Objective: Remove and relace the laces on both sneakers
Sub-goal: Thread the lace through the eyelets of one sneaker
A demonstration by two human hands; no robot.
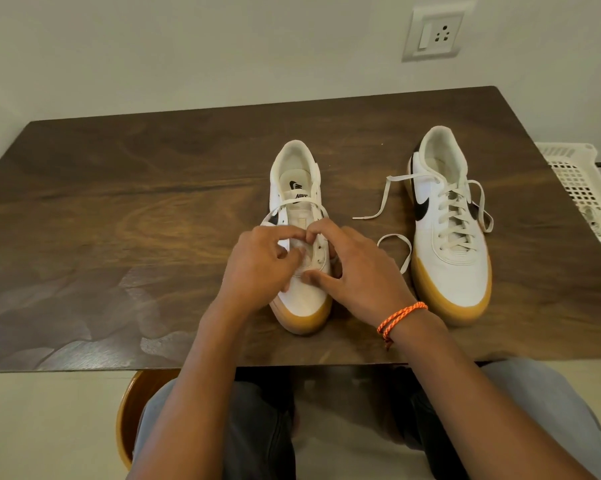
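Lacing one sneaker (301, 237), two hands (257, 265), second sneaker (448, 230)

Two sneakers (301, 237) (450, 223), two hands (261, 261) (358, 271), one table (119, 202), perhaps one basket (576, 181).

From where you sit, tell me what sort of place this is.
Probably a room in a home, not a workshop. A wooden table stands against a plain wall carrying a switch and socket plate, a white plastic basket sits beside it, and the person's sneakers are being laced there.
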